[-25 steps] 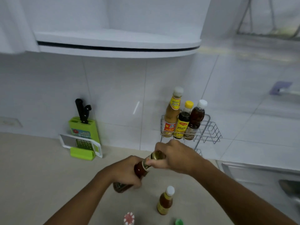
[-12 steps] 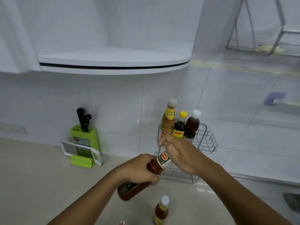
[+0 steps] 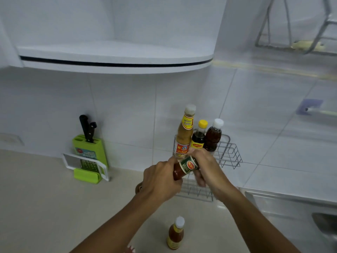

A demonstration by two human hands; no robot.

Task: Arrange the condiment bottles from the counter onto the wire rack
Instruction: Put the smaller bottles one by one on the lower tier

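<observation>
A red sauce bottle [image 3: 179,170] with a green neck label is held tilted in the air, its neck end pointing up and to the right, in front of the wire rack [image 3: 229,157]. The left hand [image 3: 160,181] is wrapped around the bottle's body, fingers closed on it so that most of the lower part is hidden. The right hand [image 3: 204,168] grips the top end, closed over the cap, which cannot be seen.

The rack stands on the tabletop [image 3: 45,207] against the white tiled wall, just behind the hands. Its upper tier carries three upright bottles side by side: a tall tan bottle [image 3: 185,136] with a pale cap on the left, a dark bottle with a yellow cap [image 3: 198,137] in the middle, and a dark brown bottle with a white cap [image 3: 213,137] on the right. The right part of that tier holds nothing. The lower tier is partly hidden behind the hands.

Nearer the camera, between the forearms, a small orange-red bottle [image 3: 175,234] with a white cap stands upright on the tabletop.

To the left, against the wall, a green knife block [image 3: 89,152] holds black-handled knives, with a white-framed grater [image 3: 85,165] leaning in front of it. A steel sink [image 3: 291,216] lies at the right edge.
</observation>
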